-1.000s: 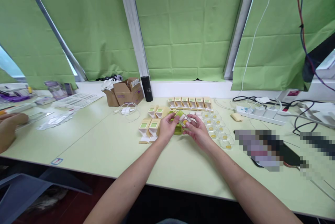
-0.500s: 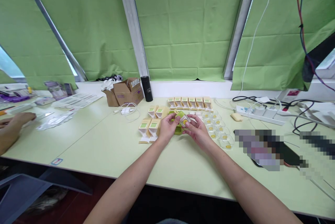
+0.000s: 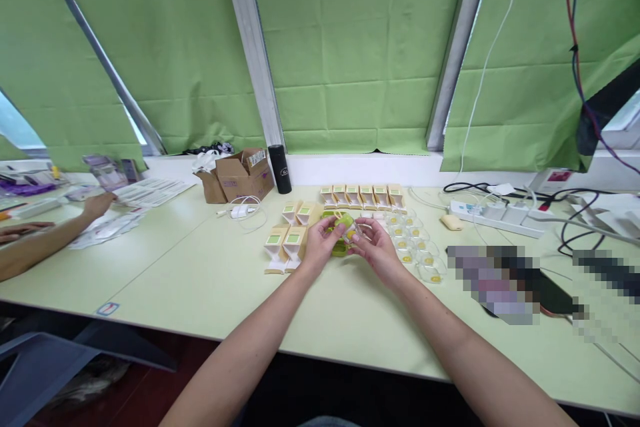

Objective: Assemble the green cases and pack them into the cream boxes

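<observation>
My left hand [image 3: 320, 245] and my right hand [image 3: 374, 248] meet over the middle of the pale green table [image 3: 200, 280]. Together they pinch a small clear plastic case with a yellow piece inside [image 3: 351, 231], held against a green item [image 3: 343, 222]. Left of my hands stand small tan boxes with green labels [image 3: 285, 244]. A row of the same boxes [image 3: 363, 196] lines the far side. To the right lie several clear cases with yellow pieces [image 3: 417, 250].
An open cardboard box [image 3: 240, 175] and a black cylinder [image 3: 281, 168] stand near the window. A white cable [image 3: 243, 208] lies beside them. A power strip with cords [image 3: 500, 214] is at the right. Another person's arm [image 3: 45, 240] reaches over plastic packets [image 3: 107, 227] at far left.
The other person's hand at far left has stretched farther across the table toward the packets. My own hands have stayed together on the clear case, shifting only slightly.
</observation>
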{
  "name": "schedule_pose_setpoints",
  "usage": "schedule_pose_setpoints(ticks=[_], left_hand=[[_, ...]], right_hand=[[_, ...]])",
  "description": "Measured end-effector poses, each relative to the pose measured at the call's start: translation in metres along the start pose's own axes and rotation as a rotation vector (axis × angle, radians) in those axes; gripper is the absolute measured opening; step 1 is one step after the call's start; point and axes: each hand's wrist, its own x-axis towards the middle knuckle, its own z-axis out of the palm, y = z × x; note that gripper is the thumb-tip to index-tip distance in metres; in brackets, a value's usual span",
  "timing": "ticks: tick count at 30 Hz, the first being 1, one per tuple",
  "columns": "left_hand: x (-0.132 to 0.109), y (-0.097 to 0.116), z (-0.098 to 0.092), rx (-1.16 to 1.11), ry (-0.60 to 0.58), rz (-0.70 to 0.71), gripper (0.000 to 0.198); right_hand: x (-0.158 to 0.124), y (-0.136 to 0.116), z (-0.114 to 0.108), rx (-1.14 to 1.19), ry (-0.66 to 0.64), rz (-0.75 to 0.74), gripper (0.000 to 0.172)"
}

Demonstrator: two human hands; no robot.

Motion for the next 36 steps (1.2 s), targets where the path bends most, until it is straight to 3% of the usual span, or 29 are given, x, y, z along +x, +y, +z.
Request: schedule_pose_setpoints(ticks=[9, 21, 29, 36], left_hand=[[-0.003, 0.002, 0.001, -0.024, -0.032, -0.006, 0.058], [-0.003, 0.000, 0.000, 0.038, -0.029, -0.014, 0.066], [0.000, -0.004, 0.002, 0.137, -0.023, 0.052, 0.064], [-0.010, 0.009, 0.004, 0.164, -0.118, 0.156, 0.058]], right_hand=[[0.007, 0.003, -0.011, -0.228, -0.023, -0.114, 0.053], [0.001, -0.001, -0.005, -0.311, -0.057, -0.157, 0.058], [0.003, 0.000, -0.005, -0.288, -0.048, -0.174, 0.056], [0.002, -0.008, -0.003, -0.184, -0.009, -0.167, 0.055]])
